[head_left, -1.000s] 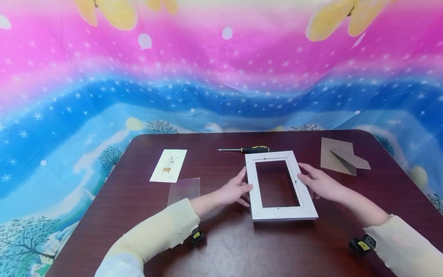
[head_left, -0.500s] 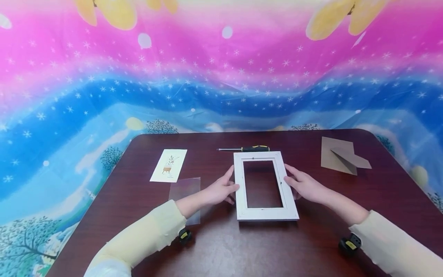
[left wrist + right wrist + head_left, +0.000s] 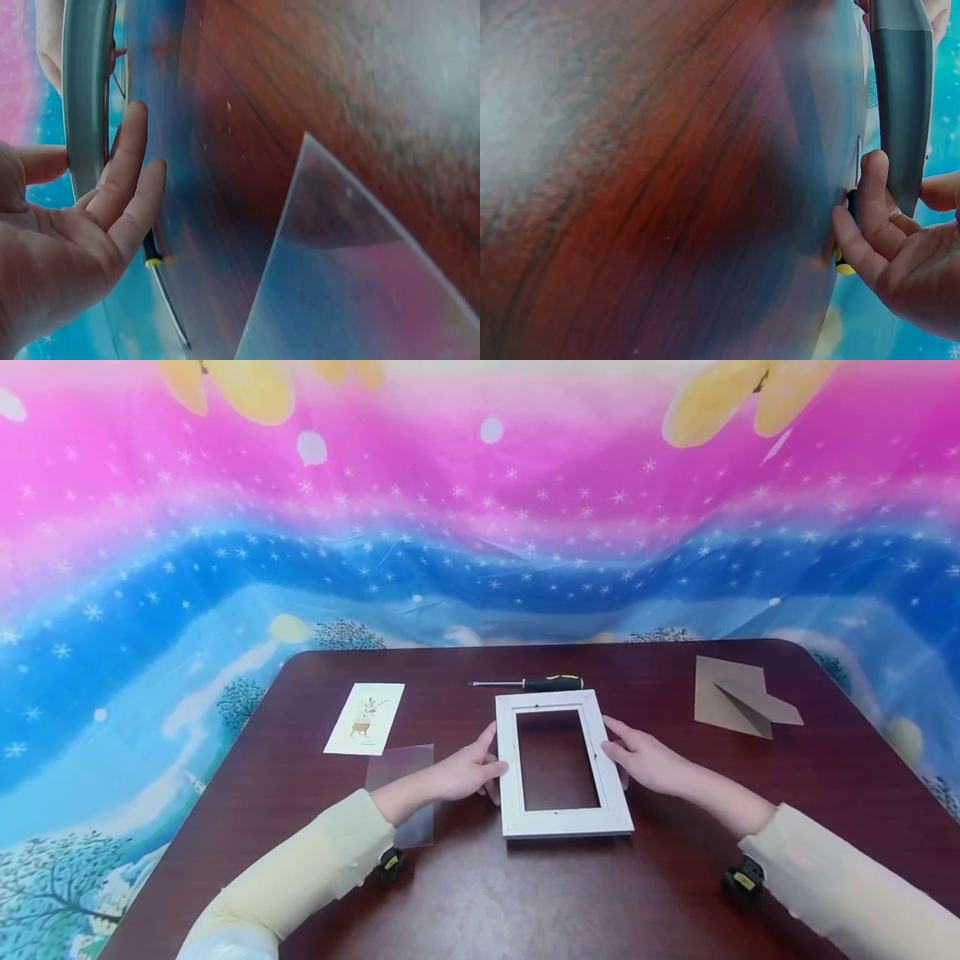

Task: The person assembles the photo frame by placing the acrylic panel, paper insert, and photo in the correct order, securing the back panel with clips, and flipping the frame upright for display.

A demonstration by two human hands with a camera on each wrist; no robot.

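A white picture frame (image 3: 566, 822) with an open middle is held between my two hands, raised a little off the table. My left hand (image 3: 465, 770) pinches its left side, thumb on top and fingers beneath. On the opposite side, my right hand (image 3: 652, 762) grips the edge in the same way. Both wrist views show the frame's side edge, seen in the left wrist view as a grey-green strip (image 3: 86, 82), between thumb and fingers. Small dark fasteners dot the frame's inner rim. Beside my left forearm lies a clear sheet (image 3: 401, 768), partly covered by the arm.
A card printed with a potted plant (image 3: 363, 718) lies at the table's left. Behind the frame is a black and yellow screwdriver (image 3: 551, 683). A brown backing board with a stand (image 3: 731, 693) lies back right on the dark red table (image 3: 480, 902).
Both hands have carried the picture frame to the left, and it now stands straighter in view. More of the clear sheet shows beside the left forearm.
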